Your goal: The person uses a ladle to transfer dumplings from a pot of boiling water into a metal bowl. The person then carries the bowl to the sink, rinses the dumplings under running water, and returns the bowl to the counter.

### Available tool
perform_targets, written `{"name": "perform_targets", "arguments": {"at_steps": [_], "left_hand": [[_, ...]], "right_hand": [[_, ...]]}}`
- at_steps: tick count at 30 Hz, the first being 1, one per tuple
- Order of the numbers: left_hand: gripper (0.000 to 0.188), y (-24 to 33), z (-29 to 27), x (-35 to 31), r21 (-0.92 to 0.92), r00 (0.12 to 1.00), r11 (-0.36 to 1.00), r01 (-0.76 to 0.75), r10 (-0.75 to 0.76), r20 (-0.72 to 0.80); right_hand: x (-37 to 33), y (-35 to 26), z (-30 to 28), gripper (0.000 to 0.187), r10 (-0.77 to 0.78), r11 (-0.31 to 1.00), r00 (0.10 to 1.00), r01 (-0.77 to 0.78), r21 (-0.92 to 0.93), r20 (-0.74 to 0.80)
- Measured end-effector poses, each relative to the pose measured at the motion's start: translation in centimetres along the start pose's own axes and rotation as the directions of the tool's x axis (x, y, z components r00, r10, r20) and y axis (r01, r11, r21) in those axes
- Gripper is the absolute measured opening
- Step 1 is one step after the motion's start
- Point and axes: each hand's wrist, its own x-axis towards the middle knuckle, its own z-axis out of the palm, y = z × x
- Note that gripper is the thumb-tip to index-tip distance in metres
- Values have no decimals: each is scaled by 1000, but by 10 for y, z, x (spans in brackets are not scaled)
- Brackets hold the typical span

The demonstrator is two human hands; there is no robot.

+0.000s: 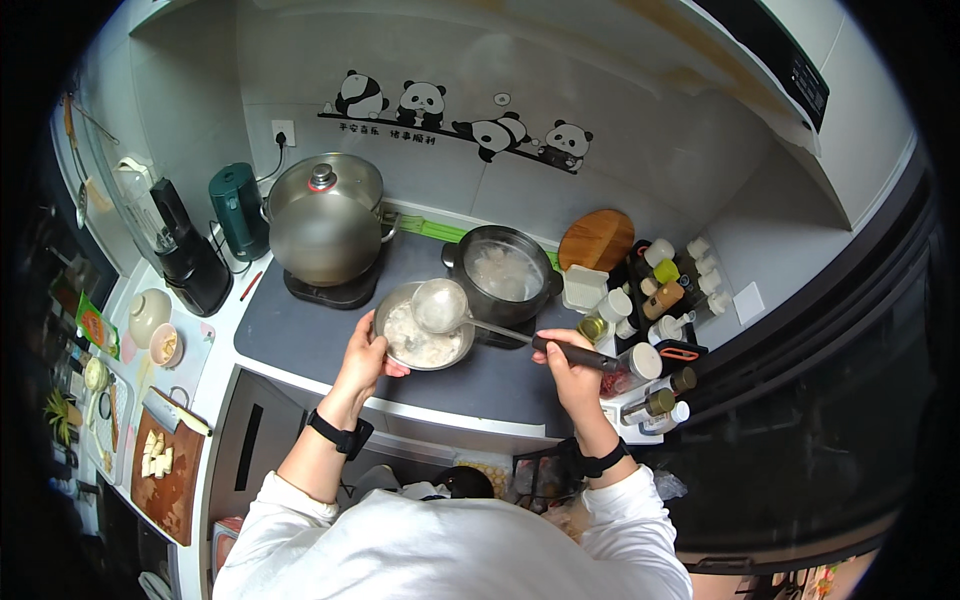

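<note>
My left hand [365, 358] grips the rim of a round metal bowl [462, 357] with pale, whitish pieces in it. In my right hand [572, 375] is the black handle of a ladle [441, 304]. The ladle's round metal head hangs over the far right part of the bowl and hides some of what is inside. Just behind and to the right of the bowl, a dark pot [555, 285] stands uncovered, with cloudy liquid and pale pieces in it.
A large steel pot [352, 172] with a lid stands at the back left. Several seasoning bottles [657, 410] and jars line the right side. A round wooden board [597, 240] leans on the wall. At left are a blender [190, 260], a kettle [238, 210], a knife [165, 410] and a cutting board [165, 495].
</note>
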Motion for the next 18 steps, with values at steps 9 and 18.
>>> {"name": "perform_targets", "arguments": {"at_steps": [9, 18], "left_hand": [[57, 17, -50, 19, -22, 991, 998, 57, -54, 121], [57, 43, -133, 32, 12, 963, 995, 98, -98, 252]], "right_hand": [[-21, -51, 71, 18, -290, 808, 954, 285, -516, 73], [-52, -80, 179, 31, -441, 379, 777, 615, -691, 450]]}}
